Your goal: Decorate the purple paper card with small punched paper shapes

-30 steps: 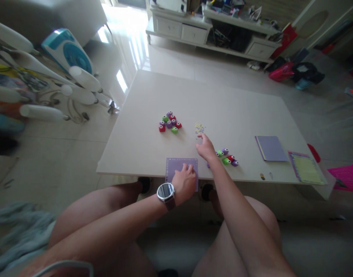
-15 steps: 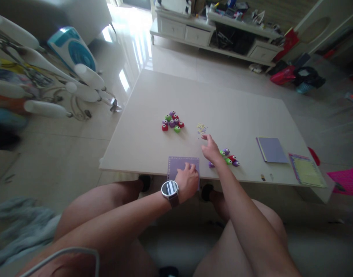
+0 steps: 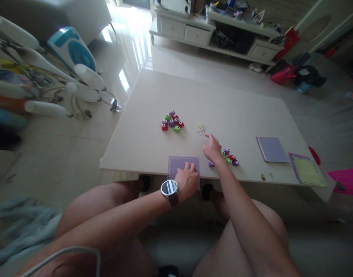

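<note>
My left hand, a watch on its wrist, lies spread on a purple sheet of paper at the table's near edge. Small light marks line the sheet's border. My right hand is over the table with its index finger stretched out and the other fingers loosely bent. Its fingertip is at the near side of a small pile of yellow and purple paper bits. Beside that hand stand several red, green and purple pieces with white eye-like tops, like small craft punches, partly hidden by the wrist.
A second cluster of punch-like pieces stands left of the paper bits. To the right lie a stack of purple paper, a yellow pad in a wrapper and two tiny items. A white cabinet stands beyond the table.
My right hand has shifted slightly to the right, and its index finger now points out more plainly at the paper bits. My left hand stays on the purple sheet.
</note>
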`<state>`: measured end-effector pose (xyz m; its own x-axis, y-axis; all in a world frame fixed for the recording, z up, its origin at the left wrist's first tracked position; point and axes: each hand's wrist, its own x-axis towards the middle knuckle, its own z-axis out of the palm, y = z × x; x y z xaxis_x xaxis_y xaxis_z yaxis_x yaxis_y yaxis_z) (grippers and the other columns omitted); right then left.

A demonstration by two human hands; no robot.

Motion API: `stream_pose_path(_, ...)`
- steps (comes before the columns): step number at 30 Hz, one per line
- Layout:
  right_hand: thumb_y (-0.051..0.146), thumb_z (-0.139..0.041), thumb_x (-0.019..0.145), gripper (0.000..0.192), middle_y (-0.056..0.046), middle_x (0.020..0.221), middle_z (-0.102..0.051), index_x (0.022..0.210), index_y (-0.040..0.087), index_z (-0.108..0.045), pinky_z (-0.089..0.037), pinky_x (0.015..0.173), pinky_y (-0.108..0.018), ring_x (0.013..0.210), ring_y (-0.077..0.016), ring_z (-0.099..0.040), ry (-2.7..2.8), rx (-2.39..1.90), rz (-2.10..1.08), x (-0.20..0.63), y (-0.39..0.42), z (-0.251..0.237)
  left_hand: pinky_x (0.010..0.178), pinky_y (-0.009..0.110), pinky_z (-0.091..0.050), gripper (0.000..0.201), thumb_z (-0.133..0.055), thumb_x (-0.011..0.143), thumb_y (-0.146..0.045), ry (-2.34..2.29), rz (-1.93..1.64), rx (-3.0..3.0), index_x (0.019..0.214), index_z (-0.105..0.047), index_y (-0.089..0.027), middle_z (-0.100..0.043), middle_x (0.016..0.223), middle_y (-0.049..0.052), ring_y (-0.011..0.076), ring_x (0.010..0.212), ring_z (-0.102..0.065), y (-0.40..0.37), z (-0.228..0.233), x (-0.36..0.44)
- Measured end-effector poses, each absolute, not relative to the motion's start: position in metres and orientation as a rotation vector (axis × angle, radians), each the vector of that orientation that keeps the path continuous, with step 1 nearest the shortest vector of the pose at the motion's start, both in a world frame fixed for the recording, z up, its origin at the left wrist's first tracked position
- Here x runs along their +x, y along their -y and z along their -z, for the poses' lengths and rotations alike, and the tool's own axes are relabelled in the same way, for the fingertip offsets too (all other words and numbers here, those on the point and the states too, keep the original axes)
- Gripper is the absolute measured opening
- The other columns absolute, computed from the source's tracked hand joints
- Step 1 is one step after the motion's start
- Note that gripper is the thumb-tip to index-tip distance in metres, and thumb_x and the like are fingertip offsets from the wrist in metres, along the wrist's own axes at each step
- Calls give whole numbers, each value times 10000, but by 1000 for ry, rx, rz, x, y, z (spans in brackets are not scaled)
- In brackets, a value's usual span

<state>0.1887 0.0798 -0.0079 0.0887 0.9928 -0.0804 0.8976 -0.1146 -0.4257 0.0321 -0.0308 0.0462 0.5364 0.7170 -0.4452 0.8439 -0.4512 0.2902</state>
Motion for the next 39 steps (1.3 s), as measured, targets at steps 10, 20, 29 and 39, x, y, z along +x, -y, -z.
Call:
stream_pose_path(10,262,-681,819,231,-49,967,-753,1040,199,-693,-429,714,-266,828,-183,-658,2352,-2189,-799,226,-54,-30,864,491,-593,356,-465,1001,-203,-1278,310,2280,1290,-605,-48,-528,1360,232,367,1291,-465,23,-48,31)
stream_pose_path(20,128,-693,812,111,-76,962,-764,906,168,-735,-431,757,-245,877,-179,-664,2539,-2130,-838,234,-45,-31,834,448,-581,330,-505,978,-213,-1296,243,2333,1265,-604,-83,-560,1331,196,336,1247,-506,17,-33,33)
stream_pose_path(29,146,-699,826,78,-81,894,-763,873,172,-755,-418,715,-273,813,-191,-657,2526,-2198,-740,228,-44,-30,848,447,-568,282,-555,961,-265,-1291,132,2358,1190,-623,-115,-590,1308,172,327,1210,-537,15,-28,30)
stream_pose_path(39,187,-713,843,54,-59,817,-752,821,170,-759,-451,706,-272,779,-186,-673,2362,-1886,-778,215,-43,-42,841,389,-553,257,-463,942,-86,-1266,-70,2361,1159,-593,-134,-614,1243,137,271,1109,-607,-9,-22,16)
